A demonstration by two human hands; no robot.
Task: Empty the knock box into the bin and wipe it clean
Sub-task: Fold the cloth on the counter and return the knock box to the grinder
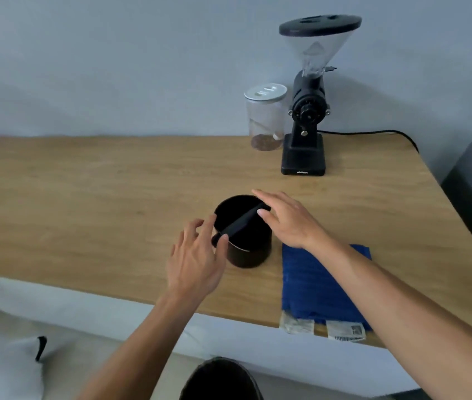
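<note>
The knock box (243, 235) stands upright at the centre of the frame, near the front edge of the table (84, 197). The left hand (197, 255) touches the near end of its bar (242, 223) with loosely spread fingers; the right hand (284, 220) hovers flat and open over the far rim, holding nothing. I think a good grip takes the wall from both sides, keeps the box level, then tips it over the bin (220, 379), bottom centre. A blue cloth (324, 284) lies just right of the box. A grinder (307, 111) and a jar (265, 116) stand at upper right, by the plain wall.
</note>
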